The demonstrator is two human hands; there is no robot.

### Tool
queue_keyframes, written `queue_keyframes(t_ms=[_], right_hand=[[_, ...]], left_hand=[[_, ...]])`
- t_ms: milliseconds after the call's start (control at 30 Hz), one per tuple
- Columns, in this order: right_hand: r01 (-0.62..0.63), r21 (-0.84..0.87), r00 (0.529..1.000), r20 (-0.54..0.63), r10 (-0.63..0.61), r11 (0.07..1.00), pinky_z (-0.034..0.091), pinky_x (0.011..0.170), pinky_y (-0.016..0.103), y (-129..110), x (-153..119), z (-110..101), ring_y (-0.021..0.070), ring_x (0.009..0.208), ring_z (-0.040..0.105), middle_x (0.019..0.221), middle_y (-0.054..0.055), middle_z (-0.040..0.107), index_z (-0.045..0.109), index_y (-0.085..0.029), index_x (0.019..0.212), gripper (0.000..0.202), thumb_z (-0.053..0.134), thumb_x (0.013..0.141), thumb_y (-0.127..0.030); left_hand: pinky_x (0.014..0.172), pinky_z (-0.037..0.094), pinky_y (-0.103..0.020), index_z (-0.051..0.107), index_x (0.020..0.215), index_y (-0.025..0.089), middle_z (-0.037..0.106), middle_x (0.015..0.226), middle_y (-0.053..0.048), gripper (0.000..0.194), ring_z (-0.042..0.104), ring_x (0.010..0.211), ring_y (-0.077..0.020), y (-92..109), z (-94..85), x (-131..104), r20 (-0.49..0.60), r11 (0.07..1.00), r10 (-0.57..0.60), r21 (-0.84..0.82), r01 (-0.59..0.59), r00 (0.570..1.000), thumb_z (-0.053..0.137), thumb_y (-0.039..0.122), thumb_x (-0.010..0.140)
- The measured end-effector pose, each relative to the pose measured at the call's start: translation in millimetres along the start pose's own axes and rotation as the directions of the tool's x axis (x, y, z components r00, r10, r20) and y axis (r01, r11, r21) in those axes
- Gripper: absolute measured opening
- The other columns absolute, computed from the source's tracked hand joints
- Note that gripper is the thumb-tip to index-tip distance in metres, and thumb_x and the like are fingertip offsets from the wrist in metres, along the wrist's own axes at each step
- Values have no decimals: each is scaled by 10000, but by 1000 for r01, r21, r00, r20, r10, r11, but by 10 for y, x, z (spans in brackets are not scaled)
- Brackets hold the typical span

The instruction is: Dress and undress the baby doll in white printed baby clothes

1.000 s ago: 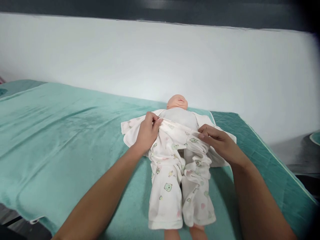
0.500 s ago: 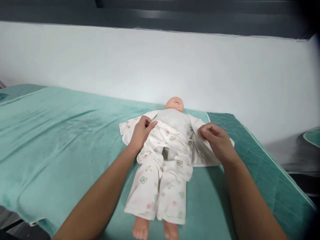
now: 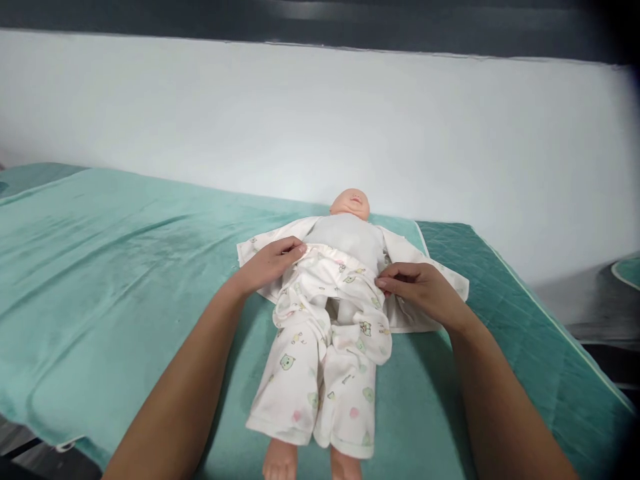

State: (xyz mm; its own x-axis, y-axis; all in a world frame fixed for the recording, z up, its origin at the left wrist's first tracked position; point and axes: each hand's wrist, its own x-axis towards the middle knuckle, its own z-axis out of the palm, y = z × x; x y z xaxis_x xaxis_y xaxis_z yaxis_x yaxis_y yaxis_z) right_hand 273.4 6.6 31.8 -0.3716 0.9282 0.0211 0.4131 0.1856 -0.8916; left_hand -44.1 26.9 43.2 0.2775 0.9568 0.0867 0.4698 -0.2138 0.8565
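Observation:
A baby doll [image 3: 350, 202] lies on its back, feet toward me. White printed trousers [image 3: 300, 347] cover its legs up to the waist, bunched at the thighs. An open, printed white jacket [image 3: 407, 252] is spread under its arms, showing the pale torso [image 3: 347, 233]. My left hand [image 3: 275, 259] pinches the trousers' waistband at the doll's hip on the left. On the right, my right hand [image 3: 413, 283] has its thumb and fingers closed at the waistband's other side; what lies between the fingertips is hidden.
A light green sheet [image 3: 125, 267] covers the bed, with a darker quilted green cover [image 3: 515, 320] on the right. Behind stands a white wall [image 3: 250, 120] with a dark band above. Another green surface [image 3: 629, 270] shows at the far right.
My right hand has moved left and down, from above the jacket to the trousers' waistband. My left hand has shifted slightly left and turned flatter. The camera view has tilted slightly down.

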Motion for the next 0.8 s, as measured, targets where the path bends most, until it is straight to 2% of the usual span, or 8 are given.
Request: queue_keyframes(t_ms=[100, 267, 400, 533, 667, 800], right_hand=[[-26, 40, 995, 98, 22, 999, 460, 754, 314, -17, -22, -41, 200, 822, 607, 843, 38, 704, 745, -204, 869, 299, 741, 798, -494], [-56, 50, 987, 151, 48, 997, 455, 742, 301, -46, -38, -56, 194, 842, 607, 875, 28, 709, 747, -223, 890, 272, 776, 770, -466], [-47, 115, 996, 78, 38, 992, 445, 690, 287, 13, -17, -43, 158, 751, 576, 841, 28, 693, 743, -214, 872, 304, 740, 795, -508], [-27, 199, 999, -15, 30, 980, 451, 656, 280, 139, 4, -70, 147, 713, 563, 852, 39, 686, 727, -202, 926, 348, 764, 768, -509], [-34, 238, 999, 18, 31, 971, 492, 739, 304, 205, -21, -131, 185, 836, 607, 961, 63, 693, 705, -208, 967, 340, 796, 748, -452], [-61, 214, 998, 46, 53, 975, 504, 764, 322, 215, -80, -132, 212, 886, 614, 981, 70, 683, 700, -210, 961, 351, 810, 727, -448]], left_hand=[[637, 394, -251, 605, 820, 216, 572, 798, 7, 413, 502, 723, -153, 9, -23, -27, 61, 996, -81, -21, 82, 995, 497, 609, 887], [551, 357, -236, 575, 818, 228, 487, 698, 33, 388, 426, 601, -120, -16, 17, -24, 106, 970, -159, -168, 176, 982, 537, 612, 861], [499, 314, -218, 549, 798, 217, 443, 691, 32, 380, 379, 574, -103, -38, 51, -9, 120, 940, -152, -288, 181, 981, 584, 593, 840], [511, 365, -218, 540, 801, 214, 451, 716, 23, 392, 398, 586, -103, -37, 88, -7, 159, 898, -159, -387, 210, 974, 626, 597, 809], [544, 407, -214, 537, 815, 210, 455, 749, 19, 375, 429, 619, -98, -29, 132, -11, 192, 857, -134, -470, 211, 972, 658, 565, 802], [549, 423, -208, 539, 849, 211, 468, 764, 18, 372, 454, 631, -95, -21, 155, -12, 227, 826, -132, -512, 233, 965, 691, 543, 779]])
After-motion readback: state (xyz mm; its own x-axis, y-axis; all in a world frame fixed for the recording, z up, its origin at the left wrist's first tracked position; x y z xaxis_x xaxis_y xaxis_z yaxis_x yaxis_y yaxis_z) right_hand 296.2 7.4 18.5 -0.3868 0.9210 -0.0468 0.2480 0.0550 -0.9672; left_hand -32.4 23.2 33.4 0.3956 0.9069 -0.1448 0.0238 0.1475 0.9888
